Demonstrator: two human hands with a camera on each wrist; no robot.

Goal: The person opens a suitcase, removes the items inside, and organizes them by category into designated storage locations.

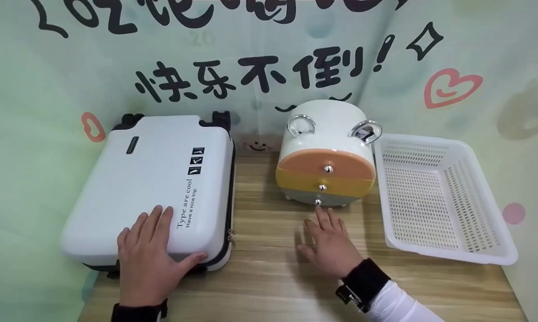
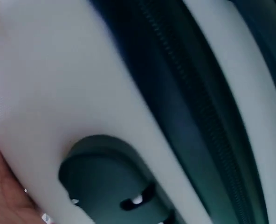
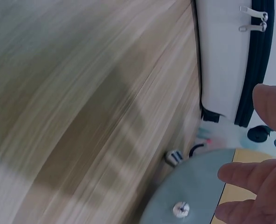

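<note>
A white hard-shell suitcase (image 1: 116, 192) lies flat on the left of the table. My left hand (image 1: 148, 257) rests on its near edge, fingers spread over the lid and thumb out along the side. A black handle (image 2: 105, 177) and the dark zipper band (image 2: 175, 112) show up close in the left wrist view. Right of the suitcase stands a small white cabinet (image 1: 327, 123) with orange, yellow and grey drawer fronts, each with a silver knob. My right hand (image 1: 331, 248) reaches toward it, fingers extended, fingertips just below the grey drawer's knob (image 1: 318, 202).
A white perforated plastic basket (image 1: 452, 257) stands right of the cabinet. Two shiny ring-shaped ears (image 1: 301, 125) stick out of the cabinet's top. Behind everything hangs a printed pale green cloth (image 1: 260, 40). Wood-grain table (image 1: 260, 286) shows between the suitcase and basket.
</note>
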